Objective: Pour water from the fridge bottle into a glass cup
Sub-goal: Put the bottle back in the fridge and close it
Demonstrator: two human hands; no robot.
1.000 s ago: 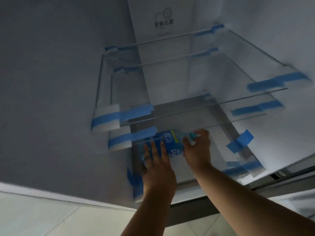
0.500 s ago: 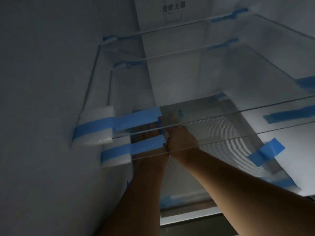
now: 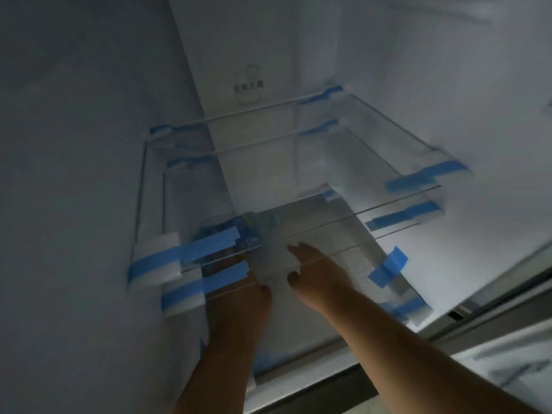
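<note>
glass shelves (image 3: 388, 204) | blue tape (image 3: 388, 267) | white foam blocks (image 3: 155, 261), apparently

We see the water bottle (image 3: 257, 227) lying on its side deep in the fridge, seen through the clear glass shelves above it. It's transparent plastic with a blue printed label around its middle; its pale neck end points right, toward the back. Blue tape strips on the shelf edges hide its left part, and the picture is blurred.
</note>
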